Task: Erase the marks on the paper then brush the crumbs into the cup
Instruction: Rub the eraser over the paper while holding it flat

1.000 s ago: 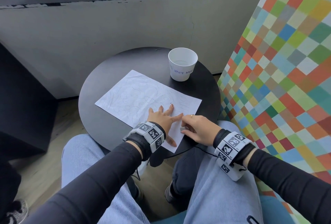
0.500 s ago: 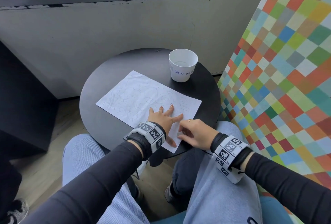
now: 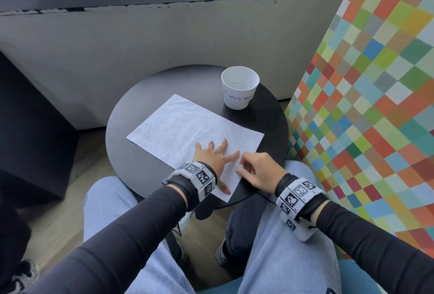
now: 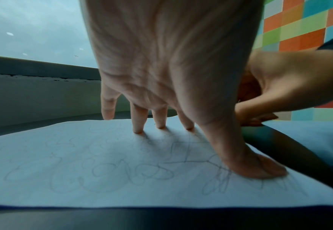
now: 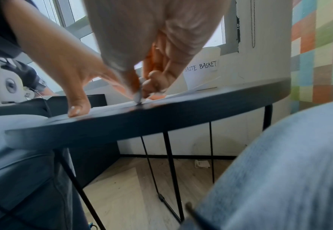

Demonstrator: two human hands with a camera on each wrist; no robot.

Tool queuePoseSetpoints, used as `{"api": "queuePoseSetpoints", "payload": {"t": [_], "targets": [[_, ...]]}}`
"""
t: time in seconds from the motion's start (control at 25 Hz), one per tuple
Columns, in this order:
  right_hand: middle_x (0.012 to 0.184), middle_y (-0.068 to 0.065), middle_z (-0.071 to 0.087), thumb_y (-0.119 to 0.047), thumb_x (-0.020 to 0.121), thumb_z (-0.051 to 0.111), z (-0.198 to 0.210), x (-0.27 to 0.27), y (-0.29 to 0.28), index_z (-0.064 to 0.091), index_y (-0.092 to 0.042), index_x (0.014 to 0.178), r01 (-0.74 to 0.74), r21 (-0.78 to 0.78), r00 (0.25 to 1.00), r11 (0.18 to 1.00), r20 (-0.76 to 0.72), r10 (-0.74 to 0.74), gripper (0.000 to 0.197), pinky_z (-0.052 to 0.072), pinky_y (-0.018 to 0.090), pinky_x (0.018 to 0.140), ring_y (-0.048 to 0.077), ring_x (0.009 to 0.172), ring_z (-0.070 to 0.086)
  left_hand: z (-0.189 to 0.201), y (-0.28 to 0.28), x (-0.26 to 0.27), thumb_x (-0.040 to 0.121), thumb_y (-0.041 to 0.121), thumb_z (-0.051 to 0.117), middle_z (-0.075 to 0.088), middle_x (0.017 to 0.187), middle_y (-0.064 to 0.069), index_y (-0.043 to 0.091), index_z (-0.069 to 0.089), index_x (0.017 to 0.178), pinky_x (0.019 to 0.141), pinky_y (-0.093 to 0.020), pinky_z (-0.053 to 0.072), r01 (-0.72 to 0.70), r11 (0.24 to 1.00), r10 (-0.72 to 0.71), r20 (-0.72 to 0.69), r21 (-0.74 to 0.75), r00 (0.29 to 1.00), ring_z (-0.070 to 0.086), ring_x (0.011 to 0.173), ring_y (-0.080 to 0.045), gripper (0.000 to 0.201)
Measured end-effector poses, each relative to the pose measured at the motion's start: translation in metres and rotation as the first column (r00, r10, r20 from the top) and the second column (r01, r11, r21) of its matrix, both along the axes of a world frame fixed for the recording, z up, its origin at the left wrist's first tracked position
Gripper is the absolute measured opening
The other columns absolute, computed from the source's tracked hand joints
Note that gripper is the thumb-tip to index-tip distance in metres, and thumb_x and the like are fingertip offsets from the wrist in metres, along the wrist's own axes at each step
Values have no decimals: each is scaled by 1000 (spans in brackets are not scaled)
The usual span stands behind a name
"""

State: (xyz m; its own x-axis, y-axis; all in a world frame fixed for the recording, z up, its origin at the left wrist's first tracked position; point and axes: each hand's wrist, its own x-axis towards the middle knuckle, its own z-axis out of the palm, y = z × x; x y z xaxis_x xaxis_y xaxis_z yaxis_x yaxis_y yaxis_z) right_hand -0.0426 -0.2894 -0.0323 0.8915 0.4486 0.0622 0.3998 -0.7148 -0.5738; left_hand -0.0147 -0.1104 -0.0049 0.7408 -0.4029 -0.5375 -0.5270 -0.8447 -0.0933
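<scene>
A white sheet of paper (image 3: 187, 127) covered in faint pencil scribbles lies on the round black table (image 3: 131, 159). My left hand (image 3: 215, 152) presses flat on the paper's near right part, fingers spread and straight; the left wrist view shows its fingertips (image 4: 138, 129) and thumb down on the paper (image 4: 83, 163). Just to the right, my right hand (image 3: 254, 169) has curled fingers and pinches a small whitish eraser (image 5: 137, 96) against the paper near the table's near edge. A white paper cup (image 3: 239, 88) labelled "WASTE BASKET" stands upright at the back right of the table; the cup (image 5: 203, 68) also shows in the right wrist view.
My knees in blue jeans (image 3: 281, 258) sit right under the table's near edge. A colourful checkered panel (image 3: 364, 105) stands close on the right. A grey wall and window sill (image 3: 117, 35) run behind the table, and a dark cabinet (image 3: 28, 129) is at the left.
My right hand has rubbed back and forth beside the left hand, sliding slightly toward me and back. The left hand, the paper and the cup have stayed in place.
</scene>
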Motion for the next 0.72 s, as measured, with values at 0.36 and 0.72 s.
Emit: {"api": "queuePoseSetpoints", "payload": {"t": [0.36,0.72], "targets": [[64,-10,53,-22,85,69,-1,-4,0,58,-14,82,-101,2,994,995,-46,101,15,40,15,61,5,56,48,0,-1,0,70,75,68,-14,165,-4,45,-10,154,114,-65,19,-2,1000,2,4,6,1000,5,151,-37,118],[65,-4,57,-24,86,66,-2,-9,5,54,-15,79,-86,-45,996,995,-20,85,17,44,23,61,12,58,52,-2,-1,0,70,75,68,-14,165,-4,45,-10,154,113,-64,19,-1,1000,1,15,11,1000,5,151,-38,119]]}}
